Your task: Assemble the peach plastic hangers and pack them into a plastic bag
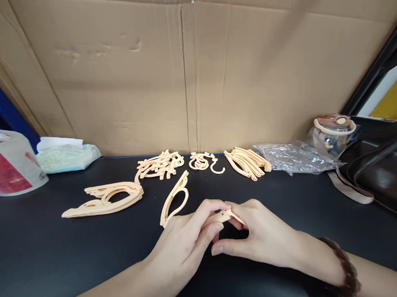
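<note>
My left hand (188,245) is closed around a cream plastic piece (222,216) with a small hole near its end. At that end, my right hand (260,231) pinches a thin cream part (237,217), which touches the piece. Just beyond my left hand lies a cream hanger arm with a curved bar (175,196), partly hidden by that hand. Folded cream hangers (116,199) are stacked to the left. Farther back are a pile of small cream parts (161,164), several cream hooks (201,161) and a bundle of long cream arms (247,162).
A roll of clear tape (14,163) and a tissue pack (67,155) stand at the left. Clear plastic wrap (291,157), a clear cup (332,138) and a dark bag (380,162) are at the right. Cardboard (122,73) rises behind the black table (80,248).
</note>
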Demonstrator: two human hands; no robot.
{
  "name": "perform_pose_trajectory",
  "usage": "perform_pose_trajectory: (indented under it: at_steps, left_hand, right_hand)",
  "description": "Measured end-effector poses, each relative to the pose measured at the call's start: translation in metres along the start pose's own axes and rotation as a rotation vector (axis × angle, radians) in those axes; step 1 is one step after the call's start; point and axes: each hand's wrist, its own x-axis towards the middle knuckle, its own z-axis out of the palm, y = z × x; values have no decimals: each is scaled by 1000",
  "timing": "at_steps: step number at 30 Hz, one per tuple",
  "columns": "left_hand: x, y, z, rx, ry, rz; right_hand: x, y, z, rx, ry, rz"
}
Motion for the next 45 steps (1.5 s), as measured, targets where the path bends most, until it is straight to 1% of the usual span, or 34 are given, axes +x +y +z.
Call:
perform_pose_trajectory:
  at_steps: [5,12,21,26,31,34,40,45]
  left_hand:
    - [-1,-1,-1,104,-35,-9]
    - [-1,-1,0,132,-103,-38]
    - [0,1,-1,157,-133,-70]
    - [0,1,-2,199,-157,-81]
    - [1,2,-3,228,-197,-97]
    - [2,2,-4,242,-224,-107]
    - [4,5,-3,221,-258,-155]
    - [4,6,-3,208,-270,-177]
  right_hand:
    - [-1,-1,-1,-144,-28,15]
    - [-3,1,-2,-326,-11,-32]
    - [-3,5,-2,-459,26,-128]
    - [-2,5,-4,-502,21,-152]
    - [-2,8,-5,-587,26,-234]
    - [-2,10,-4,-629,23,-258]
    - [-3,14,-4,-780,74,-359]
    - [-4,16,-4,-826,99,-402]
